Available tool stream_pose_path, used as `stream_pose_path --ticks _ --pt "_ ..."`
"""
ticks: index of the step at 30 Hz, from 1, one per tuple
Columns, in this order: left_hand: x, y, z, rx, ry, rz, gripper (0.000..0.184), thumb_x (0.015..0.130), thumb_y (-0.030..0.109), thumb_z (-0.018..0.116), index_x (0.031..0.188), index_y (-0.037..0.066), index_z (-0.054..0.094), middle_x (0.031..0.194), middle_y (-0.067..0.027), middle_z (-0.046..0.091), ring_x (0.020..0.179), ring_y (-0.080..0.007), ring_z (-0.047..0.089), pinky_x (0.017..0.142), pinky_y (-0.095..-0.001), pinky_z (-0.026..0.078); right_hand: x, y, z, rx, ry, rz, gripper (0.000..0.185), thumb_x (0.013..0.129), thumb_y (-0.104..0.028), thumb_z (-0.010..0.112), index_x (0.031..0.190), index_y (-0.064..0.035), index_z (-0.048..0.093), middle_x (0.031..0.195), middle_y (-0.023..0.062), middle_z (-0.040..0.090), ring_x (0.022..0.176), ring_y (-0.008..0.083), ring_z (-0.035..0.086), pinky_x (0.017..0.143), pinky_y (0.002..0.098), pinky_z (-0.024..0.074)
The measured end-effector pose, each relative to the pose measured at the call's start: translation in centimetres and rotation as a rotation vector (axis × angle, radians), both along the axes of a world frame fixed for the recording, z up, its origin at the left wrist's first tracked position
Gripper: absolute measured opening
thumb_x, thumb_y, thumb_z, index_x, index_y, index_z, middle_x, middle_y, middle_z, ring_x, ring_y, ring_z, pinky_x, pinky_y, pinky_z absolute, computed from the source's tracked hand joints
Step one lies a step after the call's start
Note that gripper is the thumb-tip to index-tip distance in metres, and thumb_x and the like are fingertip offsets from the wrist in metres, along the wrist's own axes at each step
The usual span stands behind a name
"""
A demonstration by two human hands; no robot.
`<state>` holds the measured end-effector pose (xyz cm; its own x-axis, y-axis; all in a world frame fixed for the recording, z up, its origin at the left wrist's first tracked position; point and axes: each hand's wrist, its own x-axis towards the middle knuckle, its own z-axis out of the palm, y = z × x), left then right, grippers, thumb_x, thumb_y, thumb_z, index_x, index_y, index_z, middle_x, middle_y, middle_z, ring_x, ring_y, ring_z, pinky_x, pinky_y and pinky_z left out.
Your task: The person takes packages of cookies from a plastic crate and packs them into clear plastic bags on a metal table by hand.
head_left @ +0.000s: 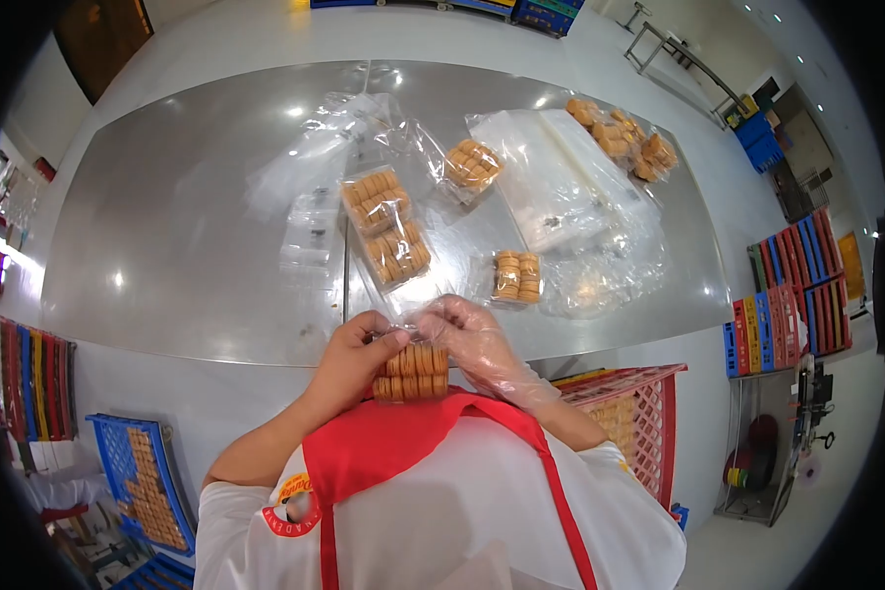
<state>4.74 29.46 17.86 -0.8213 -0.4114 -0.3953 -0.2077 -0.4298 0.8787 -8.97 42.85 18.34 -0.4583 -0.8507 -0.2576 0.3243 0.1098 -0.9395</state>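
While bare left hand (362, 348) and clear-plastic-gloved right hand (466, 336) pinch the loose upper film of a clear rectangular pack of round golden-brown biscuits (411, 376), it sits between shiny grey steel table (197, 246) and red cloth apron (383, 438), presumably held close for steady grip.

Bare left hand (361, 356) and clear-plastic-gloved right hand (469, 339) nearly meet at the shiny grey metal worktop (197, 246); fingers (395, 340) pinched; forearms (283, 418) converging.
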Motion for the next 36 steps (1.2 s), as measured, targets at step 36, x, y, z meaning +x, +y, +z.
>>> stream_pose_path --ticks 36 --pt "3.5 -2.7 0.4 -0.712 -0.188 -0.436 0.067 0.068 0.042 0.087 0.114 -0.001 0.066 0.108 -0.0182 0.063 0.103 -0.0317 0.063 0.09 -0.0378 0.05 -0.4 0.4 -1.3 0.25 -0.126 0.378 0.05 0.088 -0.029 0.077 0.123 0.0018 0.06 0.115 0.0097 0.064 0.108 0.0168 0.06 0.093 0.0322 0.0506"
